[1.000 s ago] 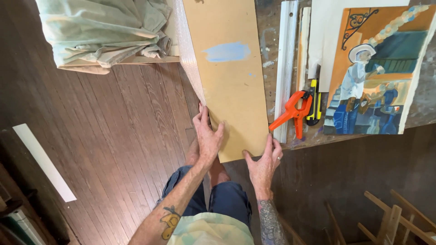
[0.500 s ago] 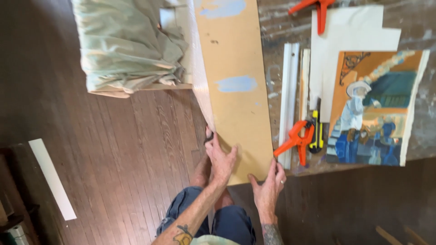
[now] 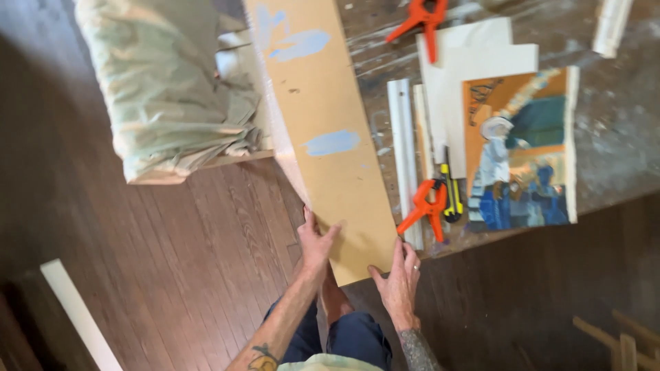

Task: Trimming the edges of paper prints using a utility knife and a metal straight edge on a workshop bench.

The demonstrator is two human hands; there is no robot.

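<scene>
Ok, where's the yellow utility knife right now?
In the head view, the yellow utility knife lies on the worktable, right of the brown board, between the near orange clamp and the painting.

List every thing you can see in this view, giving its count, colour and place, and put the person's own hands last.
board: 1, tan with pale blue paint patches, lying lengthwise on the table's left edge
spring clamps: 2, orange, one at the near table edge, one at the top
utility knife: 1, yellow and black, beside the near clamp
painting: 1, orange, blue and white, right of the knife
paper sheets: a few, white, under the painting
strips: 2, white, beside the board
cloth bundle: 1, pale green, left of the board
table: 1, dark, paint-smeared
left hand: on the board's near left edge
right hand: at the board's near right corner
</scene>
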